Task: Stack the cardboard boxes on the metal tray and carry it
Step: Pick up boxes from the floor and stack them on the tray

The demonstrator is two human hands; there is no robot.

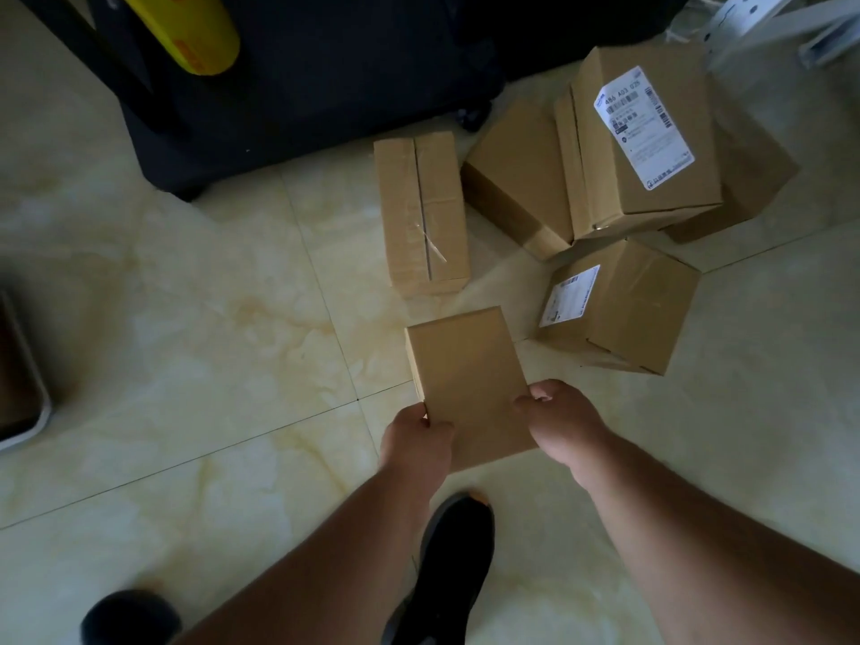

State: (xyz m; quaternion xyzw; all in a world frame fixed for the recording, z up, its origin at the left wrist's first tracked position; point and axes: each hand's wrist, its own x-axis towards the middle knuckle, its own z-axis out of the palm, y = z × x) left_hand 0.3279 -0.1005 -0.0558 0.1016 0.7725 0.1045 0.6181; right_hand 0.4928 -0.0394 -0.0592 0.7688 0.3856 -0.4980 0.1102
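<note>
A flat plain cardboard box [467, 379] is held above the tiled floor by both hands. My left hand [416, 442] grips its near left edge and my right hand [561, 418] grips its near right edge. Beyond it lie several more cardboard boxes: a long taped one [423, 211], a small labelled one [619, 307], a large one with a white label [644, 142] resting on others, and a plain one [516, 179] beneath it. At the left edge a light-rimmed thing [28, 379] that may be the metal tray is partly in view.
A black wheeled cabinet [302, 81] with a yellow object [186, 30] on it stands at the back. White metal parts [763, 16] lie at the top right. My black shoes [446, 570] stand on the cream floor tiles [209, 365] below the held box.
</note>
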